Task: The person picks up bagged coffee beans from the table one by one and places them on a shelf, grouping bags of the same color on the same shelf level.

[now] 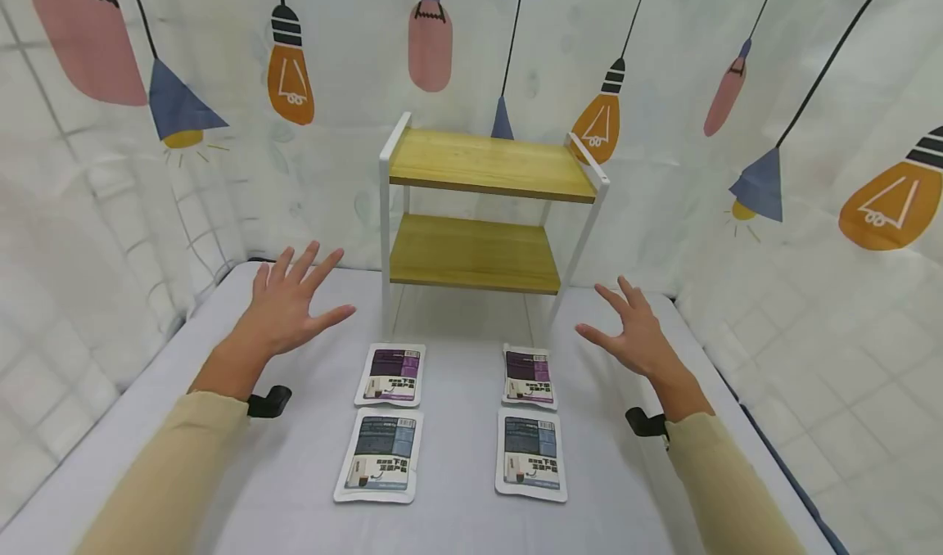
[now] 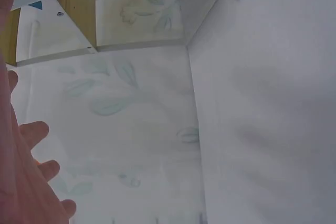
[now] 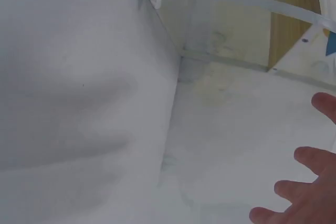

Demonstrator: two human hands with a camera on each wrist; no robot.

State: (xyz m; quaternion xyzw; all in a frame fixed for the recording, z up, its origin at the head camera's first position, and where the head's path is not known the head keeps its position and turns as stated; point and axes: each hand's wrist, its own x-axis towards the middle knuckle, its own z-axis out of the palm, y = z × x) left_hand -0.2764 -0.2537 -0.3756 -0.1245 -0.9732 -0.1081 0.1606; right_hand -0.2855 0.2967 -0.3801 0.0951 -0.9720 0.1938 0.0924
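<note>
My left hand (image 1: 283,309) hovers over the table's left side, fingers spread, holding nothing. On the right, my right hand (image 1: 635,334) is also spread and bare. Between them lie flat white-edged packets in two columns. The far left packet (image 1: 390,375) and far right packet (image 1: 530,377) have purple labels. Nearer the front, the left packet (image 1: 380,455) and right packet (image 1: 530,454) carry dark blue-grey labels. In the left wrist view, the left fingers (image 2: 35,132) show at the left edge; the right fingers (image 3: 315,158) appear at the right edge of the right wrist view.
A two-tier rack with wooden shelves (image 1: 475,252) and white side frames (image 1: 385,227) stands at the back of the white-covered table (image 1: 457,522). Curtains (image 1: 339,187) printed with lamps and bulbs enclose the back and both sides.
</note>
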